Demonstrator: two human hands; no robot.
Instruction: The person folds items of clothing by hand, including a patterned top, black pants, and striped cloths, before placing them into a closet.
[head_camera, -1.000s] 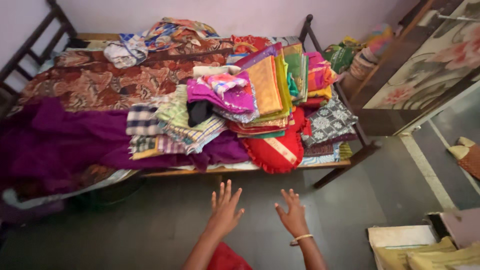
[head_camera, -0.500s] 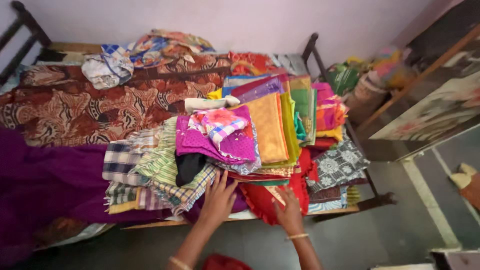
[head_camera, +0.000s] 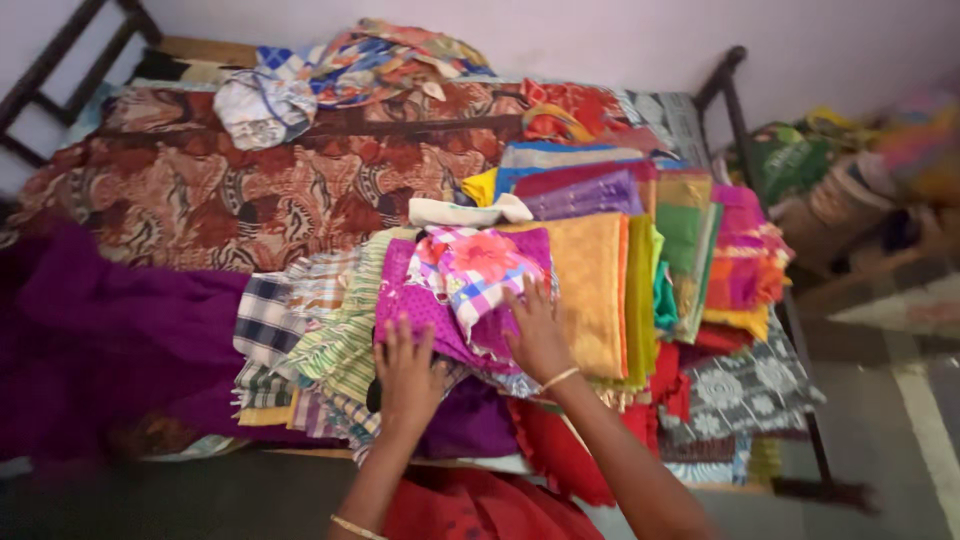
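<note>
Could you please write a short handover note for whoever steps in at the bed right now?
Left hand: flat on the magenta cloth, nothing in its grip.
Right hand: flat on the floral checked cloth, beside the orange folded cloth.
Both cloths top the heap on the bed; striped cloth to the left, purple sheet further left.
Done: hands are on the heap.
Left: nothing lifted yet.

We cannot make out the baskets and bags (head_camera: 850, 190) at the right — they blur into colour. The purple cloth (head_camera: 90, 340) runs off the left edge. Our left hand (head_camera: 408, 372) covers something dark beneath it — what, we cannot tell.
</note>
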